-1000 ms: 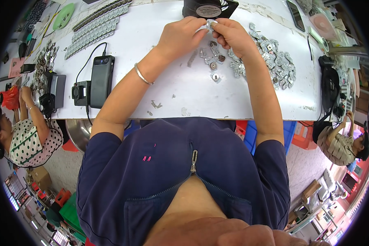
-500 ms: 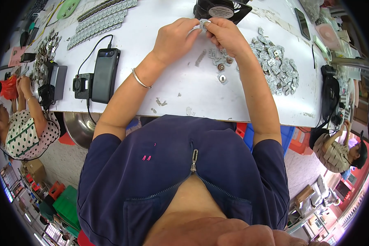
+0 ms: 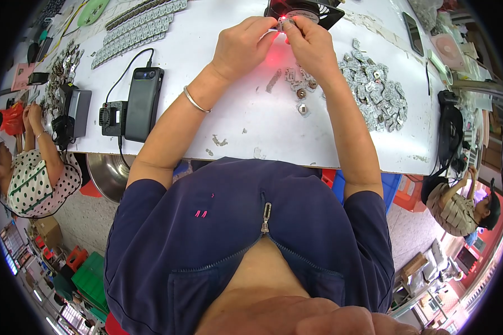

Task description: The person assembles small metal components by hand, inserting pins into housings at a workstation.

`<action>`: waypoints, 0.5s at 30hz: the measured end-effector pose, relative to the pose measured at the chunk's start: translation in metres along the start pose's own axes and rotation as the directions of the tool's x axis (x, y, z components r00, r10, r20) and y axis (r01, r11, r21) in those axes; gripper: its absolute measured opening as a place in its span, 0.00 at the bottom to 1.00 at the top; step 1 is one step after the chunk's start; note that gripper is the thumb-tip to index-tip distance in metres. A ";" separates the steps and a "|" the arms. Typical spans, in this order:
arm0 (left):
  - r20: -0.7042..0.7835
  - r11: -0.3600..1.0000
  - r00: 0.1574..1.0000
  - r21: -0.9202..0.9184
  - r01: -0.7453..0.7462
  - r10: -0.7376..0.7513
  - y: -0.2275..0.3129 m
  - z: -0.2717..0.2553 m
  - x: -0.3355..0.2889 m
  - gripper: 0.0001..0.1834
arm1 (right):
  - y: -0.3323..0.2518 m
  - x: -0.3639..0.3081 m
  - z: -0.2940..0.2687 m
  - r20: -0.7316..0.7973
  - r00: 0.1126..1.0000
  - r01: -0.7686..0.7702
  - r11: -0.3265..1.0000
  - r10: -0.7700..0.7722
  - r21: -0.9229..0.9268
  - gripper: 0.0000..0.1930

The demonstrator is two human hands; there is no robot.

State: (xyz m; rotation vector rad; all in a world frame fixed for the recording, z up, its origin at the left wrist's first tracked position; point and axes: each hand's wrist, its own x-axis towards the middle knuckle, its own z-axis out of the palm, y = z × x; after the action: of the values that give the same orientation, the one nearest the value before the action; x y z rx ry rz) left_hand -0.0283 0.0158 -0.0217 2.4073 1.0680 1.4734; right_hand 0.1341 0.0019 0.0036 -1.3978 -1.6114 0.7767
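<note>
Pinching small part (image 3: 283, 23), mostly hidden, both hands (image 3: 279, 42)

Tiny silver part (image 3: 283, 23) is pinched up off the table w/ fingertips of both hands, at the far edge of the white table (image 3: 218, 84), right in front of a black fan (image 3: 302, 10). It glows red (a red shine falls on the table under it). Too small to tell its shape. More little silver bits (image 3: 299, 92) lie flat just below, near a big pile (image 3: 374, 92).
</note>
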 end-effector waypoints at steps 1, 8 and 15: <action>0.001 1.000 1.000 -0.001 0.001 -0.001 0.001 -0.001 0.000 0.13 | 0.000 0.000 -0.001 0.004 1.000 0.004 1.000 -0.004 0.000 0.13; -0.001 0.999 0.999 0.006 -0.035 0.035 0.003 0.001 -0.001 0.11 | 0.005 -0.002 -0.004 0.067 0.990 -0.135 0.981 0.127 0.137 0.13; 0.404 0.971 0.915 -0.226 0.080 0.019 0.016 -0.008 -0.001 0.13 | -0.001 -0.045 -0.036 0.215 0.954 -0.192 0.976 0.210 -0.105 0.12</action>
State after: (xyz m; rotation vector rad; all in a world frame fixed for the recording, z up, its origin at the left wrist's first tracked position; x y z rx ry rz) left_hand -0.0269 0.0010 -0.0113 2.3608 0.7801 0.9611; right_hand 0.1667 -0.0448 0.0116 -1.5986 -1.7057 1.0293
